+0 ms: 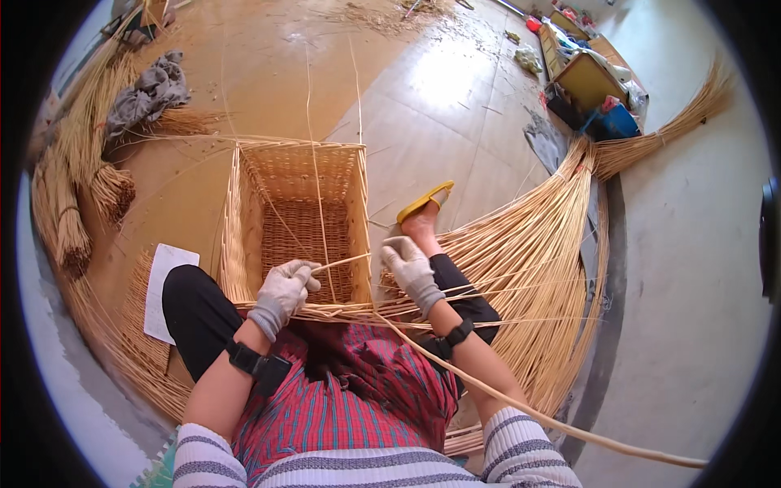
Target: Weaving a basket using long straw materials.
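An open rectangular wicker basket (230, 236) stands before my knees, its woven bottom showing. My left hand (285, 294), in a pale glove, is closed on a willow rod (346, 261) above the basket's near rim. The rod's free end points toward my right hand (409, 272), also gloved, just outside the basket's near right corner. My right fingers are curled; what they hold, if anything, is hidden. A thicker, long rod (529, 407) runs from that corner across my right forearm to the lower right. Thin strands rise from the far rim, and one crosses the basket's opening.
A large fanned bundle of rods (529, 236) lies to the right, by my leg and yellow slipper (425, 202). More bundles (69, 211) line the left wall, with a grey cloth (146, 93) on them. A white sheet (168, 281) lies by my left knee. Boxes (590, 81) stand far right.
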Motion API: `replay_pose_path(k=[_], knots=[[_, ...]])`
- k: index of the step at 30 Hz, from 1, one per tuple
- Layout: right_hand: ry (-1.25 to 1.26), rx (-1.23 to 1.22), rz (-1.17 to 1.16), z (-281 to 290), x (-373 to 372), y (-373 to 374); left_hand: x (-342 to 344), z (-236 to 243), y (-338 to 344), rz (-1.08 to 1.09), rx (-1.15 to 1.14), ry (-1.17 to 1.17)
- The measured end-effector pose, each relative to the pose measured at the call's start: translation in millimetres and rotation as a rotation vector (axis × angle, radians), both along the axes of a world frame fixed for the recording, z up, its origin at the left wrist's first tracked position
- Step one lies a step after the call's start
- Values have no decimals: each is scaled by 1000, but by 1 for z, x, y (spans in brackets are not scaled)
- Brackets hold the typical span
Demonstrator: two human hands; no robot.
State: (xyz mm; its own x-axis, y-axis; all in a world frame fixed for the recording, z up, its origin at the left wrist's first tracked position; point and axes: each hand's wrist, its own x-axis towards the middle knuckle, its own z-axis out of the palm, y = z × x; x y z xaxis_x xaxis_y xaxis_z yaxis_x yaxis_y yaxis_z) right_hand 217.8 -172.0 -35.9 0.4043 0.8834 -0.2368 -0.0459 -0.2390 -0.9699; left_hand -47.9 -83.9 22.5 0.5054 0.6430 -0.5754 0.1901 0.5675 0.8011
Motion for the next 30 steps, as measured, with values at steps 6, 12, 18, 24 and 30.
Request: replay_pose_path(k=[6,12,18,24,30], knots=[[142,-239,51,-4,-9,13,-11,-8,-5,39,-32,37],[115,-294,80,-11,-6,21,-22,-12,-13,117,-105,87],[192,-187,53,-20,-4,12,-20,-25,-7,56,-161,-6],[94,-165,160,0,6,3,10,-12,10,-103,-131,70],[-1055,-168,564,21,42,-23,61,1,11,-193,-113,8]])
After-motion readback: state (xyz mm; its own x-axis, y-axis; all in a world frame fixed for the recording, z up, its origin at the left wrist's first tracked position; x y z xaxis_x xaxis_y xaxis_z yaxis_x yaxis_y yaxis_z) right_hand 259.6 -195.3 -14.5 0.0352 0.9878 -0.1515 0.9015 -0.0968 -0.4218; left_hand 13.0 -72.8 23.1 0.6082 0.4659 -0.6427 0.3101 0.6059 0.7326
